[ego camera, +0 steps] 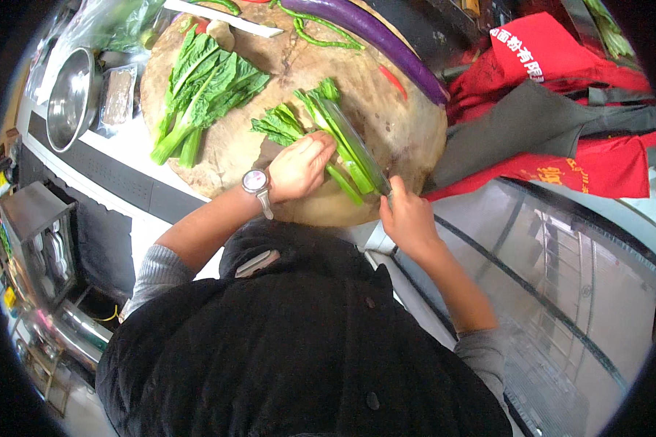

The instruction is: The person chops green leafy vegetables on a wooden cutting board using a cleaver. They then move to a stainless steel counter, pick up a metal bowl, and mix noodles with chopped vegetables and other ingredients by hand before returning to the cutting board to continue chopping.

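Note:
Cut leafy green stalks (352, 158) lie on a round wooden chopping board (300, 212) in front of me. My left hand (302, 165), with a watch on its wrist, holds them down from the left, its fingers bent over the stalks. A smaller leafy piece (280, 124) pokes out beyond its knuckles. In my right hand (410, 218) is a kitchen knife (367, 146), gripped at the near end. The blade stands along the right side of the stalks, pointing away from me; its handle is hidden in my fist.
Uncut leafy greens (213, 82) occupy the board's left side. Behind are a purple eggplant (382, 38), green chillies (328, 41) and a red chilli (393, 82). A metal bowl (72, 101) stands left. Red-and-grey cloth (514, 131) lies right, above a glass-topped cabinet (557, 262).

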A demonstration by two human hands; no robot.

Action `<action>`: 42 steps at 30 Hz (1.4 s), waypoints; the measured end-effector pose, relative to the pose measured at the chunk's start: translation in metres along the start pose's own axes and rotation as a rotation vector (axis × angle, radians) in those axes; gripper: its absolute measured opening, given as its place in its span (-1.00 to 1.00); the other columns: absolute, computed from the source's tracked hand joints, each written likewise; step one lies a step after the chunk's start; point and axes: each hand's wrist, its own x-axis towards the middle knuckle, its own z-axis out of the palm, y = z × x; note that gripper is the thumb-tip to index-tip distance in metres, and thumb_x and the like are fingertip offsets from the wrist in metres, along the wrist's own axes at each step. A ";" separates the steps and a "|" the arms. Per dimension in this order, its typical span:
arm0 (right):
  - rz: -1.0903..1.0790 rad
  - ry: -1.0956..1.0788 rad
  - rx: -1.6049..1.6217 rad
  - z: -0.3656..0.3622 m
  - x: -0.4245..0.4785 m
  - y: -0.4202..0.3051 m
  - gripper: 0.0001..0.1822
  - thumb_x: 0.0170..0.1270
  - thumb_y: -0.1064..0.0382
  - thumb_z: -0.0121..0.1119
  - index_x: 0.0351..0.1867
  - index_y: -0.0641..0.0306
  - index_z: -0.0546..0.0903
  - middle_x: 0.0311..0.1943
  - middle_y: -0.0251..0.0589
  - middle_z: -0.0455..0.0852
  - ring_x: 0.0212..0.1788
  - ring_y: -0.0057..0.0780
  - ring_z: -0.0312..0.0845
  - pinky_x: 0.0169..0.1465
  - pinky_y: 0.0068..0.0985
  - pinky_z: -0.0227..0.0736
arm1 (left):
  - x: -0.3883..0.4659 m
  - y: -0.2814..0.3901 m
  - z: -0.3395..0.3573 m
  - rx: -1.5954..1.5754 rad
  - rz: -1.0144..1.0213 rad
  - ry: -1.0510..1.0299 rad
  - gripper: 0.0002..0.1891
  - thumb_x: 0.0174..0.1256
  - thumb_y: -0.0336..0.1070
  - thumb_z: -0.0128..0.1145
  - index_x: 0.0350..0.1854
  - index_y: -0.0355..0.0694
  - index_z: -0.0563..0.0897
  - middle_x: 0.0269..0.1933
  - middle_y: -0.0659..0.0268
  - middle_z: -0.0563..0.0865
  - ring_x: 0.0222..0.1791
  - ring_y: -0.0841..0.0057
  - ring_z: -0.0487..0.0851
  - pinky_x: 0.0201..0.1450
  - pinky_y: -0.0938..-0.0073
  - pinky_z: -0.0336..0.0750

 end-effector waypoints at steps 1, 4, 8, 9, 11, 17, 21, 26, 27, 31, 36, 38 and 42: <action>0.002 0.009 -0.010 -0.003 -0.001 -0.005 -0.77 0.15 0.29 0.04 -0.22 0.34 0.35 -0.47 0.14 0.59 -0.43 0.11 0.55 -0.34 -0.09 0.43 | 0.001 0.000 0.000 -0.003 0.004 0.000 -0.45 -0.20 -0.45 0.09 -0.01 -0.52 0.44 -0.01 0.00 0.48 0.05 0.13 0.45 0.16 0.29 0.36; -0.025 0.026 -0.008 -0.002 -0.004 -0.009 -0.78 0.14 0.30 0.05 -0.24 0.34 0.35 -0.46 0.13 0.59 -0.43 0.10 0.55 -0.34 -0.10 0.44 | -0.001 0.001 0.002 -0.004 0.003 -0.001 -0.45 -0.22 -0.45 0.12 -0.02 -0.52 0.44 -0.03 -0.01 0.48 0.06 0.11 0.45 0.16 0.28 0.36; -0.033 0.019 -0.008 0.001 -0.005 -0.006 -0.71 0.16 0.28 0.08 -0.15 0.35 0.33 -0.56 0.13 0.59 -0.49 0.13 0.52 -0.41 -0.07 0.39 | 0.001 0.000 0.001 -0.032 0.004 -0.005 -0.44 -0.24 -0.44 0.14 -0.02 -0.52 0.44 -0.03 -0.01 0.48 0.05 0.11 0.45 0.16 0.28 0.36; -0.040 0.020 -0.006 0.001 -0.005 -0.005 -0.71 0.16 0.28 0.08 -0.15 0.35 0.33 -0.55 0.13 0.59 -0.49 0.13 0.52 -0.41 -0.07 0.39 | 0.001 0.000 0.002 -0.035 0.001 -0.005 -0.44 -0.23 -0.44 0.14 -0.02 -0.52 0.44 -0.03 -0.01 0.48 0.05 0.11 0.45 0.16 0.28 0.36; -0.055 0.021 -0.004 0.002 -0.006 -0.003 -0.71 0.15 0.28 0.08 -0.15 0.35 0.33 -0.54 0.12 0.59 -0.49 0.13 0.52 -0.41 -0.07 0.39 | 0.000 0.000 0.003 -0.040 -0.004 -0.004 -0.44 -0.23 -0.44 0.14 -0.02 -0.52 0.44 -0.03 -0.01 0.48 0.05 0.11 0.45 0.16 0.28 0.36; -0.086 0.041 -0.028 0.003 -0.002 -0.003 -0.76 0.16 0.29 0.04 -0.21 0.36 0.32 -0.51 0.11 0.59 -0.45 0.11 0.54 -0.35 -0.10 0.44 | 0.002 0.001 0.001 -0.084 -0.010 0.014 -0.48 -0.14 -0.50 0.07 0.01 -0.51 0.43 -0.04 0.00 0.48 0.00 0.09 0.47 0.08 0.28 0.39; -0.024 -0.078 -0.038 -0.007 0.005 -0.002 -0.74 0.15 0.30 0.05 -0.19 0.37 0.32 -0.55 0.11 0.59 -0.47 0.13 0.53 -0.37 -0.08 0.42 | 0.002 0.001 0.001 -0.082 -0.015 0.012 -0.49 -0.15 -0.51 0.07 0.00 -0.51 0.43 -0.04 0.00 0.48 0.01 0.09 0.47 0.08 0.28 0.39; -0.061 -0.028 0.035 0.003 0.015 -0.003 -0.70 0.13 0.32 0.08 -0.16 0.40 0.33 -0.58 0.13 0.57 -0.46 0.14 0.52 -0.39 -0.07 0.39 | 0.003 0.000 0.003 -0.071 -0.010 0.025 -0.50 -0.16 -0.52 0.07 -0.01 -0.50 0.44 -0.05 0.00 0.49 0.00 0.10 0.47 0.08 0.29 0.40; -0.097 0.006 0.051 0.006 0.020 -0.004 -0.70 0.13 0.32 0.08 -0.16 0.40 0.33 -0.58 0.14 0.57 -0.46 0.15 0.52 -0.39 -0.07 0.39 | 0.003 0.000 0.002 -0.048 -0.015 0.019 -0.50 -0.17 -0.49 0.09 -0.03 -0.50 0.45 -0.05 0.01 0.49 0.01 0.11 0.47 0.10 0.29 0.40; -0.136 0.028 0.031 0.007 0.025 0.002 -0.69 0.12 0.33 0.08 -0.14 0.39 0.32 -0.57 0.13 0.58 -0.46 0.13 0.53 -0.38 -0.08 0.39 | 0.001 0.002 0.003 0.006 -0.034 -0.010 -0.50 -0.18 -0.43 0.12 -0.06 -0.51 0.47 -0.05 0.03 0.50 0.03 0.15 0.47 0.13 0.31 0.39; -0.009 -0.032 -0.014 0.010 -0.007 0.015 -0.70 0.14 0.30 0.08 -0.14 0.37 0.34 -0.57 0.13 0.58 -0.46 0.10 0.54 -0.38 -0.08 0.40 | 0.002 0.003 0.005 -0.004 -0.018 0.006 -0.51 -0.14 -0.50 0.07 -0.01 -0.49 0.45 -0.04 0.01 0.49 0.01 0.10 0.48 0.09 0.29 0.40; 0.009 -0.004 -0.022 0.021 -0.011 0.016 -0.70 0.14 0.29 0.07 -0.14 0.37 0.35 -0.57 0.14 0.58 -0.47 0.10 0.54 -0.39 -0.08 0.40 | 0.002 0.003 0.006 -0.012 -0.016 -0.003 -0.51 -0.13 -0.49 0.07 -0.01 -0.49 0.44 -0.03 0.01 0.49 0.01 0.10 0.47 0.10 0.28 0.40; -0.012 0.060 0.034 0.021 -0.007 0.025 -0.76 0.13 0.28 0.07 -0.23 0.35 0.36 -0.49 0.11 0.60 -0.44 0.09 0.55 -0.34 -0.10 0.44 | 0.000 0.009 -0.002 -0.001 -0.015 -0.002 -0.54 -0.11 -0.53 0.05 -0.02 -0.47 0.46 -0.01 -0.01 0.48 0.04 0.08 0.47 0.14 0.24 0.38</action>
